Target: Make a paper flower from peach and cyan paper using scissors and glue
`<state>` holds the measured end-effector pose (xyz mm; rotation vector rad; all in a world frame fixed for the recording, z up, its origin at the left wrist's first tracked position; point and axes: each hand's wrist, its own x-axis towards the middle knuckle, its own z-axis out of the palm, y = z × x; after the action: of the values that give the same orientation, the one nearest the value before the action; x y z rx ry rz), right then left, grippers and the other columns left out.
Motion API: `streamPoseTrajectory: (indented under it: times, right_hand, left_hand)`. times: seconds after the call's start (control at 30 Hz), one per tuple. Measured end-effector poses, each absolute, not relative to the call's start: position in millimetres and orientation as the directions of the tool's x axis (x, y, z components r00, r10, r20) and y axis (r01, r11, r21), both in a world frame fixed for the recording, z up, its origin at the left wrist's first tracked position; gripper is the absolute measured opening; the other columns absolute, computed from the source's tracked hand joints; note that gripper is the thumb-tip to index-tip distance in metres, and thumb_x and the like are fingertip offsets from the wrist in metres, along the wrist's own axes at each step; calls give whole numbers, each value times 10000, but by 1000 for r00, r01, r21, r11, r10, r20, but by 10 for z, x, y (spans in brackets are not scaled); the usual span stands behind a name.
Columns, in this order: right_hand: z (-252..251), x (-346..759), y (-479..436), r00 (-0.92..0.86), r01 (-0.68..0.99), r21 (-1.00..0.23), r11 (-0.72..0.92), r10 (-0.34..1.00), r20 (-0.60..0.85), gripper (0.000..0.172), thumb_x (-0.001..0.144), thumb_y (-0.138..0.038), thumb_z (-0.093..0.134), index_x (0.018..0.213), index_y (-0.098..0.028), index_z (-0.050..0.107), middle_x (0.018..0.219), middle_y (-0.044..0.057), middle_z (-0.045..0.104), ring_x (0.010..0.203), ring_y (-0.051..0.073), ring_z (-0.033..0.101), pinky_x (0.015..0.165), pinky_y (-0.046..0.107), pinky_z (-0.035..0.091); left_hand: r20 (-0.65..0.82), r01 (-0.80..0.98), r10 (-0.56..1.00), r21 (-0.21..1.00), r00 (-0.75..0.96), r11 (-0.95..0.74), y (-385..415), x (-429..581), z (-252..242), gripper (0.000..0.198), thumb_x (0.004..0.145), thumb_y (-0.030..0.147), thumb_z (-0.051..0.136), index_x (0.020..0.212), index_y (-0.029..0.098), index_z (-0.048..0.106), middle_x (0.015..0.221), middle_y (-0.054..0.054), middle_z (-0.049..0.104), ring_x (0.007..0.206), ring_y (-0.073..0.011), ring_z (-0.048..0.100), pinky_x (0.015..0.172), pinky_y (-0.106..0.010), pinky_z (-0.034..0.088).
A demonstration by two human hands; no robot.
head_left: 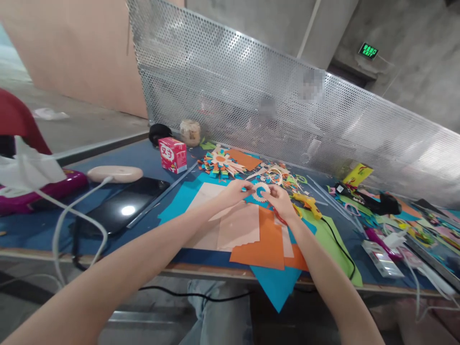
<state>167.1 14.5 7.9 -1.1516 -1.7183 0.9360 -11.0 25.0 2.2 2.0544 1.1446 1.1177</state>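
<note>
A pale paper ring (261, 184) with a notched outer edge is held up over the table, blue showing through its middle. My right hand (283, 202) pinches its right edge between thumb and fingers. My left hand (237, 191) is closed at the ring's left side, fingertips pressed together at its edge. Beneath the hands lie pale peach sheets (239, 227), orange paper (269, 239) and blue paper (278, 285), which hangs over the table edge. Red scissor-like handles (279, 216) show partly under my right hand. A yellow glue gun (309, 205) rests just right of it.
Behind the hands are a fringed paper flower (220, 160) and paper scraps (280, 173). A pink box (173, 155), a jar (190, 132) and a black phone (124, 206) stand or lie left. Green paper (334, 244) lies right. A perforated metal screen (230, 86) closes the back.
</note>
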Motion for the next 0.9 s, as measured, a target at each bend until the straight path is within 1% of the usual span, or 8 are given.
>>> streamPoseTrajectory:
  times: [0.17,0.27,0.33,0.4,0.47,0.53,0.67,0.9]
  right_hand:
    - [95,1659,83,-218,492,-755,434,901,376,160,677,-344,590,698,-187,608,617,-13,556,550,112,474,521,225,375]
    - [90,1653,73,-200,486,-765,423,906,374,146,683,-326,576,713,-193,627,605,-23,554,509,106,461,510,228,358]
    - [73,1657,77,-160,434,-815,385,923,351,145,663,-331,589,673,-188,616,544,-36,523,477,100,438,486,224,336]
    - [52,1656,81,-125,352,-873,338,941,314,161,629,-341,620,603,-186,584,485,-50,472,454,90,405,469,221,312]
    - [37,1643,72,-115,219,-935,278,959,258,205,598,-361,650,554,-189,546,463,-60,444,440,81,389,463,220,306]
    - [32,1619,49,-137,67,-978,200,972,189,232,562,-377,681,559,-191,542,475,-58,465,447,85,414,471,226,327]
    - [46,1577,-14,-197,-135,-989,64,976,90,274,530,-383,722,679,-184,607,576,-21,582,531,126,523,543,264,414]
    - [37,1571,-48,-230,-189,-981,38,970,82,248,547,-357,730,667,-173,615,581,-15,591,550,125,553,593,279,461]
  left_hand:
    - [456,558,774,537,439,-633,157,-61,76,223,802,232,433,740,173,639,713,-22,639,664,-144,560,626,-228,408]
    - [592,611,686,373,423,-698,117,-50,77,200,826,208,444,887,155,627,885,-66,658,864,-176,578,773,-269,435]
    - [732,674,584,235,352,-700,86,-47,80,284,839,265,469,1065,122,564,1026,-110,627,988,-200,541,854,-315,419]
    - [817,714,449,67,362,-697,54,-50,90,369,852,296,466,1178,124,488,1071,-114,614,1019,-196,525,882,-333,400]
    - [810,703,345,-111,473,-702,27,-63,102,332,876,253,429,1191,162,482,1004,-77,646,990,-172,543,865,-322,394]
    - [776,684,294,-230,558,-692,13,-80,108,322,890,196,394,1202,186,475,958,-51,667,983,-159,552,848,-319,383]
    - [741,701,327,-264,587,-662,8,-113,107,351,899,152,363,1237,201,448,1001,-49,668,1026,-156,534,864,-332,355]
    - [739,711,310,-311,598,-630,-1,-82,96,344,911,134,305,1199,177,490,909,-78,682,990,-178,554,806,-339,357]
